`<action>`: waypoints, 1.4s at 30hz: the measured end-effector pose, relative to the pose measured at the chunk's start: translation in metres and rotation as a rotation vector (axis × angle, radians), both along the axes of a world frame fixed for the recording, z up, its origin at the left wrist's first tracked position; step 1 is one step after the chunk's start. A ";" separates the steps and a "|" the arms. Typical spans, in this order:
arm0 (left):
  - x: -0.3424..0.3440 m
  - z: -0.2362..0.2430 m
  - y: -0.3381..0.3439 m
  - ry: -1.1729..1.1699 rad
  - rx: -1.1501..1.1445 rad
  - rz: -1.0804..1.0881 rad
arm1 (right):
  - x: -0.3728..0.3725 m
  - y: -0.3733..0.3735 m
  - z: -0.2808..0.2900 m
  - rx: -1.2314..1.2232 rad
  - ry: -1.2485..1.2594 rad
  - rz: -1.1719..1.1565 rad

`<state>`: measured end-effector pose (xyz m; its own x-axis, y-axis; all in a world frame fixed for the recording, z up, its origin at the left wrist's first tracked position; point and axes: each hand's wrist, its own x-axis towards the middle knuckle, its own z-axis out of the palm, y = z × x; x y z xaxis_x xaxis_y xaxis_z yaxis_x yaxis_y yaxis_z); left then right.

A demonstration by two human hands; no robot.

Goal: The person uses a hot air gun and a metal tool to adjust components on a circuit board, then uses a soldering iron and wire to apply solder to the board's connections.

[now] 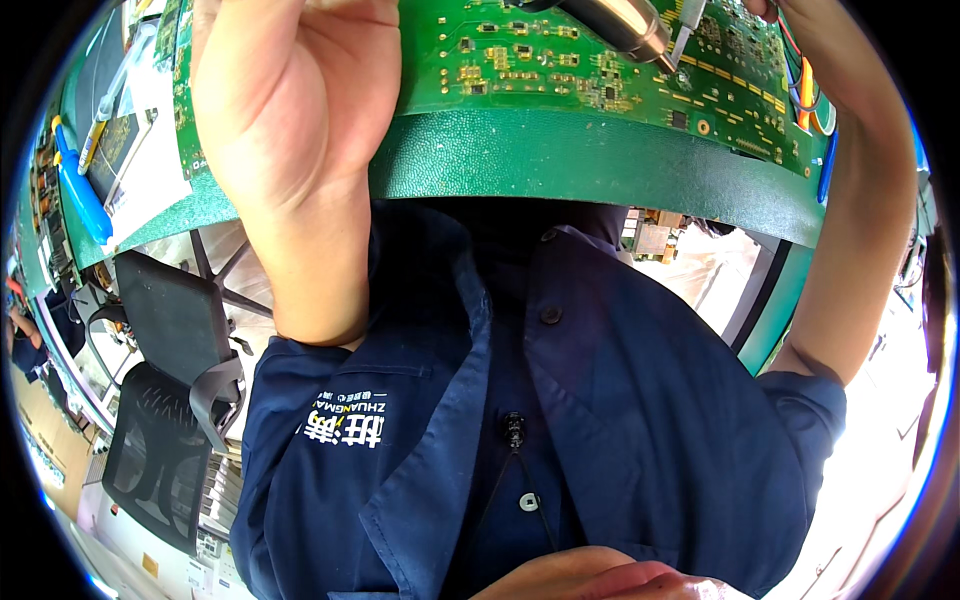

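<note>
While your left hand (pixel 290 95) is over the left part of the green circuit board (pixel 560 95), its fingers run out past the top edge, so whether it grips anything can't be told. Your right hand (pixel 808 30) is up at the right, cut off by the top edge too, and its grip can't be told either.

Between your hands, a metal-nosed tool (pixel 628 28) and a thin pale tool (pixel 690 20) come down from the top. Their tips are close together over one spot on the right half of the board. It is hard to see if they touch it.

Work at that spot looks like it is going on now, not finished, since both tips are there. Lots of tiny parts already sit on the board around it. How many more spots are left can't be told, because the top of the board is cut off.

The board lies flat on the green surface (pixel 560 160), near its front edge. Thin wires (pixel 790 40) are by your right hand. Far off to your left are a blue-handled tool (pixel 85 200) and a black chair (pixel 170 310).
</note>
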<state>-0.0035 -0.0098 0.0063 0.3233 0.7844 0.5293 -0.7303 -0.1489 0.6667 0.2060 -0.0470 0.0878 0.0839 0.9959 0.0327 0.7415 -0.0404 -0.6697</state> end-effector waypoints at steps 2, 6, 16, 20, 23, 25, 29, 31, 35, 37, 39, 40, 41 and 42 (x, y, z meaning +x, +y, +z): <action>-0.005 -0.012 0.005 -0.098 0.055 -0.108 | 0.004 -0.002 -0.002 0.031 0.020 0.054; -0.003 -0.018 0.005 -0.117 -0.015 -0.040 | -0.005 -0.003 0.004 -0.075 -0.006 -0.030; -0.005 -0.018 0.006 -0.150 -0.069 -0.068 | -0.012 -0.009 0.001 0.002 0.015 -0.114; -0.004 -0.020 0.007 -0.140 -0.006 -0.062 | -0.011 -0.014 -0.002 0.008 0.038 -0.178; -0.004 -0.019 0.007 -0.140 -0.016 -0.064 | -0.009 -0.015 -0.004 0.026 0.067 -0.182; -0.005 -0.018 0.007 -0.149 -0.048 -0.077 | -0.005 -0.016 -0.006 0.087 0.096 -0.107; -0.005 -0.020 0.008 -0.131 0.007 -0.057 | 0.000 -0.015 -0.009 0.184 0.117 0.030; -0.005 -0.021 0.009 -0.140 0.006 -0.073 | 0.000 -0.016 -0.008 0.177 0.123 0.023; -0.009 -0.009 0.006 -0.127 -0.008 -0.183 | -0.002 -0.017 -0.008 0.163 0.133 0.010; -0.008 -0.007 0.004 -0.127 -0.019 -0.177 | -0.002 -0.017 -0.006 0.156 0.134 0.005; -0.006 -0.016 0.005 -0.126 0.003 -0.075 | -0.002 -0.017 -0.004 0.151 0.135 0.004; -0.004 -0.020 0.006 -0.128 0.012 -0.029 | -0.001 -0.018 -0.003 0.148 0.134 -0.002; -0.004 -0.020 0.006 -0.127 0.011 -0.031 | -0.001 -0.018 -0.002 0.144 0.133 -0.007; -0.003 -0.019 0.006 -0.125 0.011 -0.033 | -0.001 -0.019 -0.001 0.141 0.132 -0.012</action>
